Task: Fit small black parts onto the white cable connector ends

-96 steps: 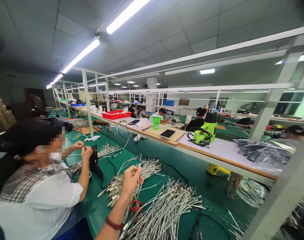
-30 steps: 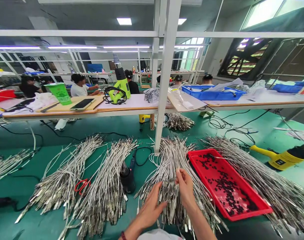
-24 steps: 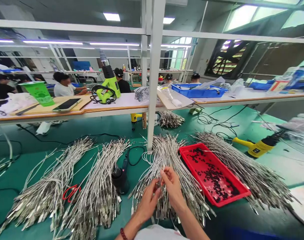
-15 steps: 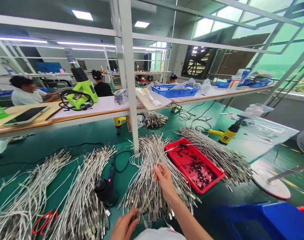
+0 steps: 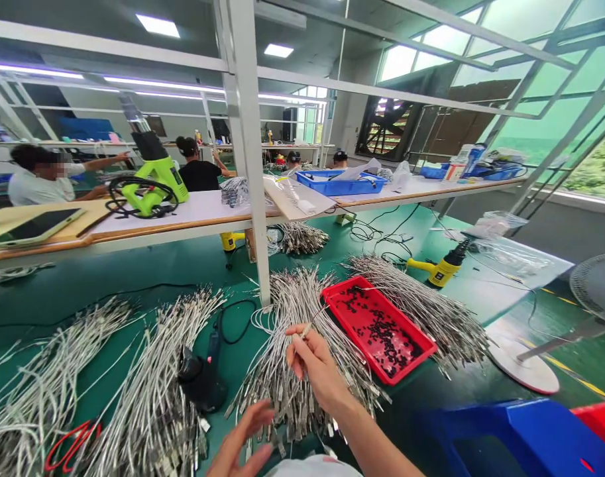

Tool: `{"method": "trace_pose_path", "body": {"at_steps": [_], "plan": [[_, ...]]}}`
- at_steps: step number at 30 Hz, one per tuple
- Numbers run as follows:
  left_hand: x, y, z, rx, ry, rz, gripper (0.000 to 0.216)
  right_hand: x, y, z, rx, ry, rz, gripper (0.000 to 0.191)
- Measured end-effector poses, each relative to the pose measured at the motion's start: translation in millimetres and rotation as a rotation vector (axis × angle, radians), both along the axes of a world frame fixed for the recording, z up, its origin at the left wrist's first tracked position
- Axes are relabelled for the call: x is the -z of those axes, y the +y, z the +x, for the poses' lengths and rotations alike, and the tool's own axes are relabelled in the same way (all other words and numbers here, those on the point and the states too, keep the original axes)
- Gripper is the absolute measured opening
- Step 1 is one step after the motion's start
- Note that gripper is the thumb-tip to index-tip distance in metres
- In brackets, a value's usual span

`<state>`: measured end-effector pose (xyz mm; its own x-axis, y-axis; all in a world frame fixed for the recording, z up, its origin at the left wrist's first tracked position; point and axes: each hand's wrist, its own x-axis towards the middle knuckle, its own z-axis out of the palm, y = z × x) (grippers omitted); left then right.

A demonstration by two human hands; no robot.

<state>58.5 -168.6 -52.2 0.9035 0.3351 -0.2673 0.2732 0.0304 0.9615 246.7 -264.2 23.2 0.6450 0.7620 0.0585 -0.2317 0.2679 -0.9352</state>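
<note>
Head: tray [image 5: 414,366] between cables [image 5: 302,298]

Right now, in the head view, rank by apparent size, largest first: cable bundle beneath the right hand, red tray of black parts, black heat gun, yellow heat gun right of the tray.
1. cable bundle
2. red tray
Unranked below these: black heat gun and yellow heat gun, too alike; the black one is nearer.

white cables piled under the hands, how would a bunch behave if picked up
The white cables would likely flop, since they curve loosely. Metal plugs clustered at their near ends would probably pull those ends down. Strands may tangle, as many cross.
</note>
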Motion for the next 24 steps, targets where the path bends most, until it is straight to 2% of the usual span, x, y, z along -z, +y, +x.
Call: {"method": "trace_pose_path", "body": {"at_steps": [2, 5, 8, 14, 21, 24], "plan": [[-19.2, -10.5, 20.5, -0.024, -0.138, -0.020, 0.054, -1.4, 0.6, -8.2, -0.066, 0.009, 0.002, 0.030], [-32.4, -21.9, 38.5, -0.065, -0.225, 0.036, 0.045, -3.2, -0.4, -9.9, -0.077, -0.022, -0.007, 0.032], [-32.1, -25.7, 40.5, -0.069, -0.236, 0.102, 0.041, -7.4, -4.3, -5.0, -0.024, -0.095, -0.019, 0.033], [-27.3, -27.1, 33.8, -0.059, -0.233, 0.056, 0.039, -18.6, -14.3, -4.0, -0.033, -0.300, -0.070, 0.036], [-46.2, -33.1, 39.3, -0.095, -0.356, -0.126, 0.039, -26.1, -19.3, -12.5, -0.208, -0.394, -0.112, 0.047], [-51.2, -33.2, 41.6, -0.098, -0.366, -0.086, 0.029, -29.4, -19.0, -15.8, -0.209, -0.398, -0.131, 0.048]]}}
